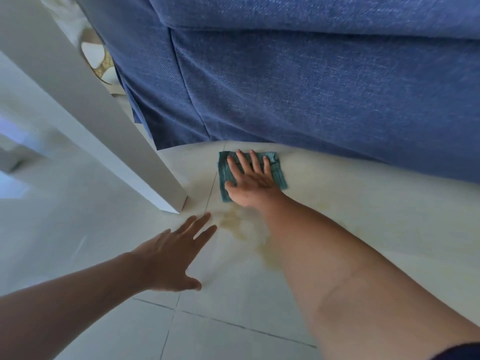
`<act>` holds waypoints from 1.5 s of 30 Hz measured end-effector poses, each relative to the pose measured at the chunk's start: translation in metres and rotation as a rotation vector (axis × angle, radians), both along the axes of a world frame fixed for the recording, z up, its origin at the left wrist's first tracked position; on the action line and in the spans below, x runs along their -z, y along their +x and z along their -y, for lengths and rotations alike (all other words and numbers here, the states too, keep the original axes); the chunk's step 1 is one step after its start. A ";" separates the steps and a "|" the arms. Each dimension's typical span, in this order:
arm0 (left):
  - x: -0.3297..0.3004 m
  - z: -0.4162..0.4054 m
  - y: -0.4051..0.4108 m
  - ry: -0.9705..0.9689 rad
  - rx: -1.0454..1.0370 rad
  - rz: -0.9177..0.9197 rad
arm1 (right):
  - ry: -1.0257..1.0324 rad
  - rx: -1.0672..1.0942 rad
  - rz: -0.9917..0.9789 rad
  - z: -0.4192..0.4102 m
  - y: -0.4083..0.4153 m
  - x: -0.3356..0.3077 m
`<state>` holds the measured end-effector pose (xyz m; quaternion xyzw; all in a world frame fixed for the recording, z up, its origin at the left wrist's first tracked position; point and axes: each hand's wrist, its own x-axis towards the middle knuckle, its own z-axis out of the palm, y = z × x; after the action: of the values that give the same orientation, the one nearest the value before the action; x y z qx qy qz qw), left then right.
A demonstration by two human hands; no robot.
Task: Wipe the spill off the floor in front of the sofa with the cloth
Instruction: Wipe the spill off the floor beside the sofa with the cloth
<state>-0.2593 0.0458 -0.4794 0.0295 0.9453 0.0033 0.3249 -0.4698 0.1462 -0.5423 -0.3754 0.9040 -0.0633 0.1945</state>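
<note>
Pale tiled floor [259, 307], lower frame; blue sofa [311, 87] across the top; white table leg [111, 141] at left. Item: teal cloth [277, 169], centre frame, lying flat just below the sofa's hem. Right hand [250, 181] spread flat on it, palm pressing down. Left hand [171, 255] spread, empty, low over the tiles; contact unclear. Yellowish spill [240, 224] between the hands, below the cloth. Cloth looks thin, soft, light; best driven under a flat palm, not pinched at an edge.
</note>
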 end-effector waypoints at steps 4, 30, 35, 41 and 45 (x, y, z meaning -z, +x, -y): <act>0.003 0.004 0.002 0.027 -0.077 -0.034 | -0.019 -0.029 -0.008 -0.001 0.012 0.004; -0.005 0.010 0.001 0.047 -0.128 0.002 | -0.167 -0.033 -0.084 -0.067 0.138 0.005; -0.006 0.009 -0.002 0.046 -0.127 0.008 | -0.202 0.015 -0.073 -0.074 0.154 0.005; -0.005 0.012 -0.004 0.017 -0.111 0.016 | -0.254 0.093 -0.080 -0.085 0.178 0.005; -0.007 0.008 -0.006 -0.019 -0.080 0.033 | -0.261 0.104 -0.069 -0.091 0.185 0.005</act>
<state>-0.2657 0.0373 -0.4722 -0.0113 0.9402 0.0078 0.3405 -0.2845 0.2372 -0.5473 -0.3520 0.9125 -0.1774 0.1095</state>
